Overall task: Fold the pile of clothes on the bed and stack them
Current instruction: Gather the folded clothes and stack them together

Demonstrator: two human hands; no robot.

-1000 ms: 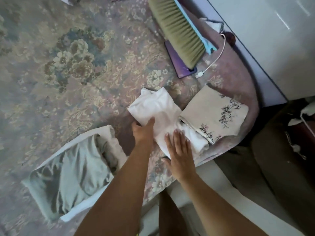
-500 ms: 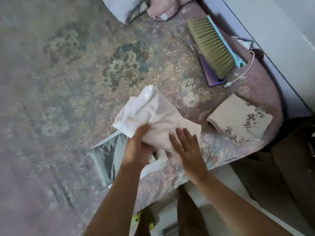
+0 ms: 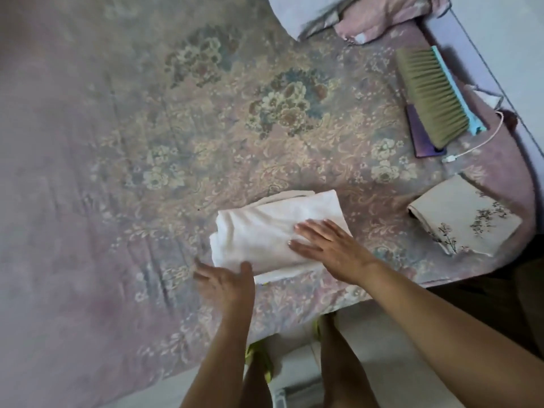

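Since the earlier frame: folded white garment [image 3: 276,234] moved left off its spot beside the floral-print folded piece [image 3: 465,216], now set on top of another folded item, whose edge peeks out beneath.
Right hand [image 3: 329,245] lies flat on the white garment, fingers straight, gripping nothing; left hand [image 3: 223,279] spread open at its near corner, thumb touching, holding nothing. Progress guess: two pieces stacked near the edge of the bed [image 3: 117,172], floral piece well apart, not yet stacked; crumpled clothes [image 3: 353,16] at top likely remain. White fabric soft, thick, rounded folds; floral piece thin, crisp, square.
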